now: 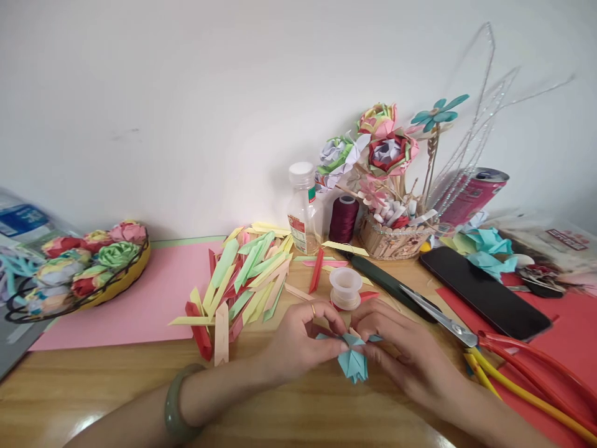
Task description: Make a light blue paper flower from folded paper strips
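Note:
A small folded piece of light-blue paper (353, 361) is pinched between both my hands above the wooden table (116, 379). My left hand (298, 339), with a ring on one finger and a green bangle on the wrist, grips its left side with closed fingers. Fingers of my right hand (401, 351) close on its right side and top. Just behind my hands lies a heap of folded paper strips (242, 280) in green, yellow, pink and red, and a small white spool (346, 288).
Scissors (438, 317) with red and yellow handles lie at the right by a black phone (485, 292). At the back stand a clear bottle (304, 208), a maroon thread cone (344, 218) and a basket of paper flowers (392, 239). A bowl of paper roses (88, 261) sits left on pink paper (153, 292).

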`<state>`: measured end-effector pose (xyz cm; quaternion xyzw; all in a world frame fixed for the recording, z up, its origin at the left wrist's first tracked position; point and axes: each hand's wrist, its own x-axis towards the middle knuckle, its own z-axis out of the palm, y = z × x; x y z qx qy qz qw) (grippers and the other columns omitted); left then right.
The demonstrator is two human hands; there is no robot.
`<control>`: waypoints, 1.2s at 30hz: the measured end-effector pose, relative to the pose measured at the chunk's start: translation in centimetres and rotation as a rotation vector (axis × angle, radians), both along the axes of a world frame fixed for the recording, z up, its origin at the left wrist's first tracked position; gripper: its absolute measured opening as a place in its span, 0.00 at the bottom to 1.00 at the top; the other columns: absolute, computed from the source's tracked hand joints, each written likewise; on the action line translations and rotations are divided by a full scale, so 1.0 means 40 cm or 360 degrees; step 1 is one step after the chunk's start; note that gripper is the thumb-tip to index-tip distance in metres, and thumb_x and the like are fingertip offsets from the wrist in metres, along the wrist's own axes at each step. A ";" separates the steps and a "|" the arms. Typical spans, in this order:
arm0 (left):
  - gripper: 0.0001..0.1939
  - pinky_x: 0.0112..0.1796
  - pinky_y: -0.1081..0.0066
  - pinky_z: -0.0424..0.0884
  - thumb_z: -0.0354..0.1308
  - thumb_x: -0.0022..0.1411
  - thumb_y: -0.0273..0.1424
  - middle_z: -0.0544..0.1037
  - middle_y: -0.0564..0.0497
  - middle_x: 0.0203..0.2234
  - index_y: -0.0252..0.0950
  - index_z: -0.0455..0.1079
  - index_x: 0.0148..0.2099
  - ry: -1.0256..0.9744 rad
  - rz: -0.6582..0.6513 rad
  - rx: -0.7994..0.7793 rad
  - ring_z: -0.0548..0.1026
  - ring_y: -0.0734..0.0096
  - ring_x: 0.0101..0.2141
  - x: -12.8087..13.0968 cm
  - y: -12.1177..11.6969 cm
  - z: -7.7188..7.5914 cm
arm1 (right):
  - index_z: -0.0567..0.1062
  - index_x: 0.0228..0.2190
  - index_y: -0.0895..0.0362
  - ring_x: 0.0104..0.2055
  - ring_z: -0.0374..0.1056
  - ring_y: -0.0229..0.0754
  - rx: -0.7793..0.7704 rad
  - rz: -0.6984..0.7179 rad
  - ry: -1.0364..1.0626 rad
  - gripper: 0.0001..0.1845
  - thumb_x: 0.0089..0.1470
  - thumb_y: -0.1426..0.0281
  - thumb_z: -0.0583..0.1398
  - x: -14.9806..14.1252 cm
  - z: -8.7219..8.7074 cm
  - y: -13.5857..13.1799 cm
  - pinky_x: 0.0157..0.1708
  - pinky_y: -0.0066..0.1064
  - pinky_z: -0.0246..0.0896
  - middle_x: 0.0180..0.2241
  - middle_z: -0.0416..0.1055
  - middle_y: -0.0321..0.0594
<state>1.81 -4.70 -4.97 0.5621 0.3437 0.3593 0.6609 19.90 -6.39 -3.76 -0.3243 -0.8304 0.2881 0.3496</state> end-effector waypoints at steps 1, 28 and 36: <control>0.10 0.28 0.74 0.63 0.63 0.44 0.29 0.69 0.52 0.25 0.32 0.65 0.28 0.0005 0.0005 -0.0024 0.66 0.77 0.26 -0.001 0.001 0.000 | 0.64 0.31 0.55 0.35 0.64 0.37 -0.0020 -0.0018 -0.0005 0.06 0.54 0.77 0.54 0.000 -0.001 0.000 0.33 0.27 0.62 0.32 0.66 0.38; 0.11 0.33 0.72 0.66 0.65 0.40 0.28 0.74 0.52 0.25 0.32 0.70 0.29 0.0310 -0.0162 -0.0255 0.71 0.74 0.28 -0.022 0.058 -0.011 | 0.69 0.34 0.55 0.34 0.67 0.39 -0.0171 -0.0107 -0.0350 0.06 0.58 0.71 0.52 0.000 -0.018 0.014 0.33 0.30 0.61 0.33 0.71 0.40; 0.08 0.31 0.73 0.66 0.64 0.43 0.28 0.74 0.51 0.24 0.31 0.68 0.27 0.0331 -0.0155 -0.0194 0.69 0.76 0.26 -0.022 0.051 -0.010 | 0.71 0.32 0.55 0.31 0.67 0.37 -0.0415 -0.0122 -0.0297 0.05 0.54 0.72 0.55 -0.007 -0.017 0.016 0.32 0.28 0.62 0.32 0.72 0.38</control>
